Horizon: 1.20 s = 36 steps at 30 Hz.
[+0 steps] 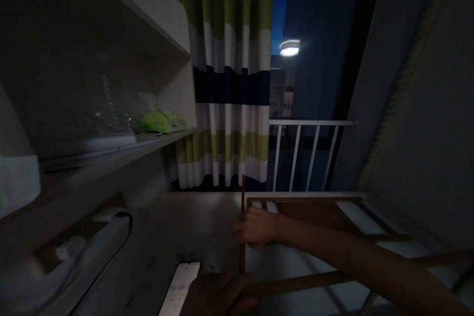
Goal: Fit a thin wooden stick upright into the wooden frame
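Note:
The room is dim. My right hand (255, 227) reaches in from the right and is closed around a thin upright wooden stick (243, 190). The stick stands at the left edge of a brown wooden frame (314, 205) that lies flat on the pale desk (200, 217). My left hand (218, 296) sits at the bottom edge, fingers curled, at the frame's near left corner where the stick comes down. The dark hides whether it grips the wood. A phone (179, 289) with a lit timer screen lies just left of that hand.
Shelves (111, 150) on the left hold a green packet (161, 121) and clear plastic. A striped curtain (229, 74) hangs behind the desk, with a white railing (311, 123) and a dark window to its right. A grey wall closes the right side.

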### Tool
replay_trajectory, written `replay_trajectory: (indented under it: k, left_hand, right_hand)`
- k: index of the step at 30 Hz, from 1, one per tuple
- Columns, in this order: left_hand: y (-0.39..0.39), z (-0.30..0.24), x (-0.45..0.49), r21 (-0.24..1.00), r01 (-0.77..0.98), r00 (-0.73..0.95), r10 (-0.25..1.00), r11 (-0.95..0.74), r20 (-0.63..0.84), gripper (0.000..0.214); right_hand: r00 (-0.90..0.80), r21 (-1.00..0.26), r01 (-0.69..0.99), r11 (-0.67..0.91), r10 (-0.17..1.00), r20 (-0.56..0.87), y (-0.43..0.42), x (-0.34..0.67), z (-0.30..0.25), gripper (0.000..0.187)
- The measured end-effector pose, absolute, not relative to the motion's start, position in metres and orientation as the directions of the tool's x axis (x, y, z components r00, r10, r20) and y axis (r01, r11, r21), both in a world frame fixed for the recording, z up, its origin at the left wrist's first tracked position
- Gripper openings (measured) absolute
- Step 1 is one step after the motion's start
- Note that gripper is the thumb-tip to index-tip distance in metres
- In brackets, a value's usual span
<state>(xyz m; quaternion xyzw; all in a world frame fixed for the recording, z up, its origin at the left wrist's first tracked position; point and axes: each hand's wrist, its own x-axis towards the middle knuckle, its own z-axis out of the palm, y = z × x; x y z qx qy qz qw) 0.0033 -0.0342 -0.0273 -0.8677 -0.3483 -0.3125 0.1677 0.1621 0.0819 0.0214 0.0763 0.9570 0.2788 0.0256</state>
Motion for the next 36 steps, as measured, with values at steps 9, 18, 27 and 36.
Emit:
replay_trajectory:
  k: [9,18,27,36]
  left_hand:
    - [-0.027,-0.021,-0.002,-0.098,0.666,0.636,0.493,-0.740,0.593,0.037]
    - [-0.031,-0.019,-0.004,0.009,0.667,0.616,0.557,-0.745,0.557,0.030]
    - [-0.039,-0.009,-0.002,0.132,0.689,0.613,0.670,-0.713,0.419,0.019]
    - [-0.041,-0.011,0.001,0.068,0.682,0.623,0.628,-0.728,0.467,0.020]
  right_hand:
    - [-0.976,0.466,0.196,0.863,0.216,0.011,0.081,0.162,0.023,0.012]
    - [-0.958,0.420,0.276,0.864,0.283,0.047,0.079,0.161,0.018,0.014]
    - [-0.931,0.239,0.357,0.903,0.366,0.008,0.061,0.167,0.032,0.025]
    - [-0.866,-0.165,0.481,0.861,0.496,0.064,0.036,0.171,0.031,0.024]
